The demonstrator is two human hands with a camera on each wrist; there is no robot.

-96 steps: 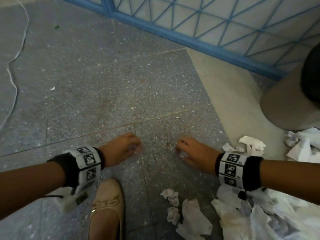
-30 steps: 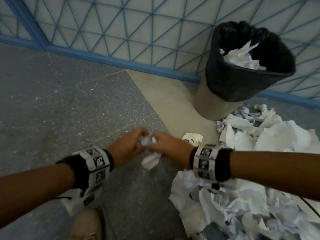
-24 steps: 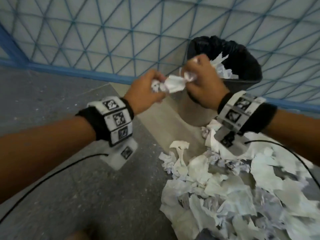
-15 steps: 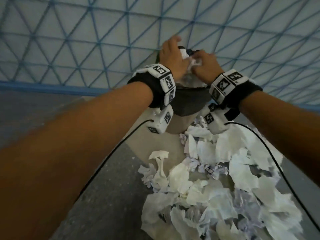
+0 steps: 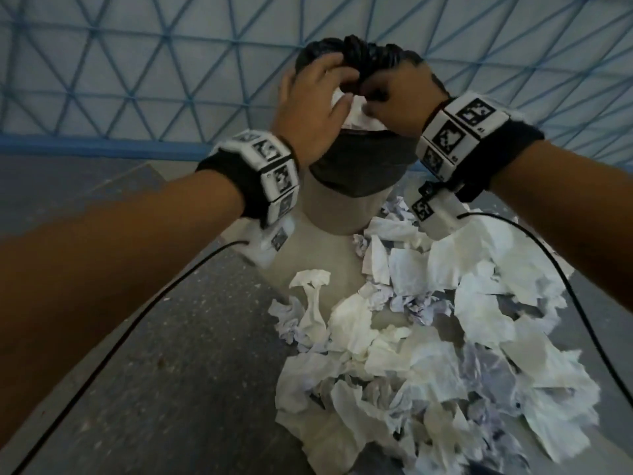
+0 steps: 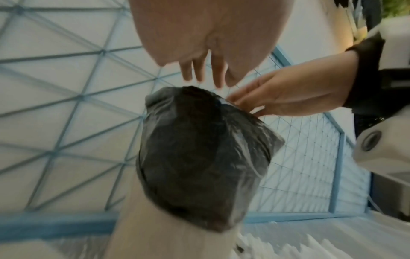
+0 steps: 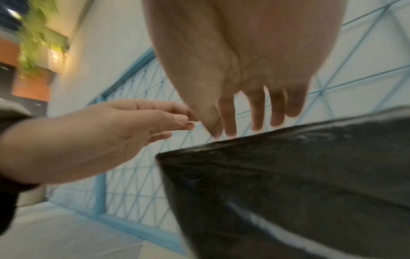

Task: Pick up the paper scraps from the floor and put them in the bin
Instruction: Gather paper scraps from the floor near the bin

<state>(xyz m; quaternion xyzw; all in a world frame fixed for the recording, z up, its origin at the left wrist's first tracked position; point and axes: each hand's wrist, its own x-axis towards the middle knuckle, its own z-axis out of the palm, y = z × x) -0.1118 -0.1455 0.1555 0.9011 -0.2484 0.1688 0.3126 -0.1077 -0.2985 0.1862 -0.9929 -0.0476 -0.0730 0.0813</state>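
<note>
Two hands are over the bin (image 5: 352, 186) in the head view: left hand (image 5: 310, 113) and right hand (image 5: 399, 97) meet above its mouth, fingers bent down toward white paper (image 5: 356, 114) sitting inside the black liner (image 5: 359, 166). Whether either hand grips that paper, I cannot tell from here. In front of the bin, on the floor (image 5: 154, 389), lies a big heap of paper scraps (image 5: 428, 354), its far edge touching the bin's base. Behind the bin runs a blue lattice fence (image 5: 137, 63).

Left wrist view now: the left hand (image 6: 206, 43) hangs just above the bin (image 6: 199, 157), fingers (image 6: 218, 73) straight, spread a little, nothing between them. Beside it the right hand (image 6: 284, 98) reaches in over the rim, fingers loose.

Right wrist view: the right hand (image 7: 255, 78) points its fingers (image 7: 258, 115) straight down at the liner's edge (image 7: 288, 166), apart and empty. Left of the bin, the left hand (image 7: 115, 131) comes in relaxed, fingertips near the right thumb.
</note>
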